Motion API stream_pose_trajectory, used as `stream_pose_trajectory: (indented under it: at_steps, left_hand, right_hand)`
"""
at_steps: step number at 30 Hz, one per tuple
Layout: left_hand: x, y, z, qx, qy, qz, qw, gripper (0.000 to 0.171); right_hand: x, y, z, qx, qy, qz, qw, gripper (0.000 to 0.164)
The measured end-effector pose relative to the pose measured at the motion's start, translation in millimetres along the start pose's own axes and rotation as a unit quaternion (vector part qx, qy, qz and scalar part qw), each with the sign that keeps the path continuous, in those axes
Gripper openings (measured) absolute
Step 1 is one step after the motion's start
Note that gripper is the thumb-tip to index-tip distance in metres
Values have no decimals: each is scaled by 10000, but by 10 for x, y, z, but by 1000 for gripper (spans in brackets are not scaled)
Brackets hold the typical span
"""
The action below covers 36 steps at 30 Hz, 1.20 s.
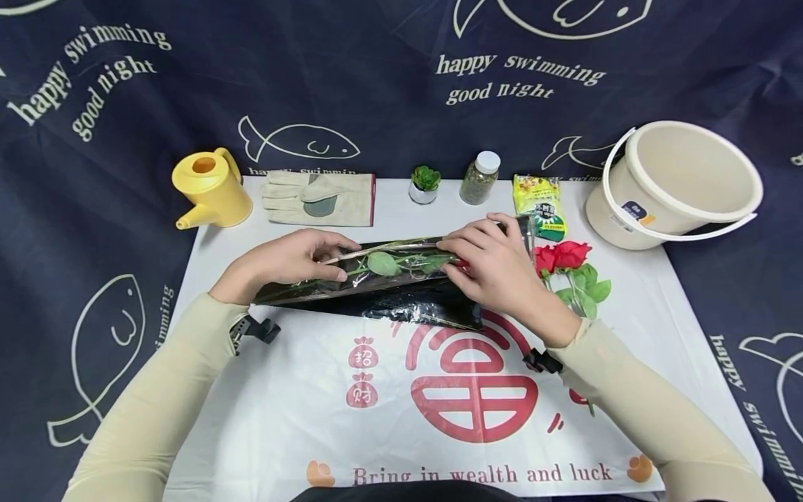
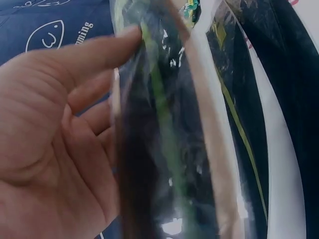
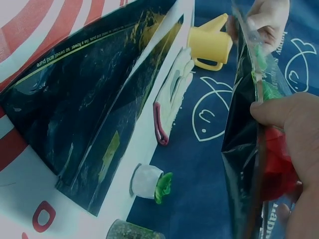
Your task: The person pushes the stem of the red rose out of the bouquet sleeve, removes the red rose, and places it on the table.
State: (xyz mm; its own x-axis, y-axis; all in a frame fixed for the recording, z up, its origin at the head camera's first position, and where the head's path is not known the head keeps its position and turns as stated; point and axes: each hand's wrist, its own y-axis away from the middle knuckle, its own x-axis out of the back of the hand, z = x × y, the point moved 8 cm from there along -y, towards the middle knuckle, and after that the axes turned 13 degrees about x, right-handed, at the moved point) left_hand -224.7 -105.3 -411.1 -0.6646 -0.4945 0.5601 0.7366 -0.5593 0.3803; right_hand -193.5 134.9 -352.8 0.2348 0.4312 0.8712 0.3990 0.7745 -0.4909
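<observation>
Two roses [image 1: 567, 256] lie between the right hand [image 1: 494, 261] and bucket [image 1: 630, 187].

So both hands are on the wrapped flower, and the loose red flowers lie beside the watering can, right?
Not beside the watering can: the head view shows the loose red flowers near the bucket. The left hand and right hand are indeed on the wrapped flower.

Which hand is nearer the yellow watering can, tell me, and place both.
Left. The left hand is right of the yellow watering can, slightly lower in the head view; the right hand is much farther right, holding the black wrapper.
</observation>
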Motion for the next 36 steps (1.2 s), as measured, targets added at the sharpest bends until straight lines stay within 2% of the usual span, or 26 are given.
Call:
stream_pose_trajectory:
  at_steps: [5, 9, 11, 13, 16, 17, 18, 19, 20, 21, 22, 23, 24, 25, 26, 27, 28, 30, 33, 34, 36]
  left_hand:
    - [-50, -23, 5, -1, 198, -149, 9997, 40]
    - [-16, -40, 6, -160, 119, 174, 9996, 33]
    - [17, -47, -14, -206, 114, 370, 9990, 29]
    - [53, -51, -36, -206, 126, 558, 9982, 26]
    - [103, -56, -80, -109, 252, 791, 9965, 26]
    - [119, -57, -91, -82, 292, 865, 9958, 27]
    - [134, -58, -99, -59, 331, 933, 9951, 28]
    - [147, -58, -104, -45, 368, 999, 9943, 29]
    - [157, -59, -107, -47, 384, 1052, 9937, 30]
    - [164, -58, -105, -63, 402, 1092, 9932, 31]
    - [170, -57, -97, -102, 422, 1123, 9927, 30]
    - [171, -55, -86, -147, 442, 1130, 9925, 30]
    - [168, -53, -73, -189, 474, 1118, 9924, 30]
    - [163, -51, -56, -234, 501, 1099, 9924, 29]
    - [156, -51, -42, -264, 517, 1080, 9924, 29]
    - [149, -51, -28, -284, 518, 1072, 9925, 28]
    - [141, -52, -16, -286, 510, 1078, 9924, 27]
    - [121, -55, 11, -285, 421, 1100, 9926, 27]
    - [83, -71, 64, -303, 187, 1152, 9927, 28]
    - [70, -77, 85, -327, 124, 1160, 9926, 28]
    - [50, -92, 125, -400, 36, 1162, 9924, 29]
  right_hand:
    - [-27, 12, 20, 4, 9, -48, 10000, 36]
    - [-32, 24, 26, -17, 6, -63, 10000, 42]
    - [11, 14, -21, 99, -26, 171, 9998, 42]
    - [71, -3, -119, 388, -172, 581, 9974, 40]
    - [110, -14, -311, 851, -732, 1033, 9883, 31]
    - [72, -12, -341, 784, -1041, 967, 9867, 28]
    - [2, -4, -344, 520, -1542, 773, 9836, 27]
    - [-108, 12, -326, 99, -2268, 465, 9728, 28]
    - [-241, 45, -290, -489, -3092, 128, 9497, 32]
    - [-379, 97, -238, -1227, -3933, -85, 9111, 37]
    - [-506, 159, -180, -2031, -4722, -115, 8577, 42]
    - [-616, 229, -125, -2813, -5384, 18, 7943, 47]
    - [-705, 291, -78, -3461, -5947, 309, 7250, 51]
    - [-771, 328, -34, -3892, -6371, 679, 6618, 53]
    - [-808, 353, 11, -4167, -6625, 1098, 6127, 53]
    - [-830, 368, 54, -4331, -6779, 1499, 5748, 52]
    - [-847, 381, 91, -4445, -6875, 1840, 5440, 49]
    - [-879, 398, 143, -4597, -6981, 2339, 4966, 43]
    - [-920, 403, 199, -4761, -6972, 2827, 4553, 35]
    - [-932, 405, 219, -4808, -6938, 2984, 4453, 34]
    - [-944, 402, 265, -4850, -6825, 3272, 4381, 32]
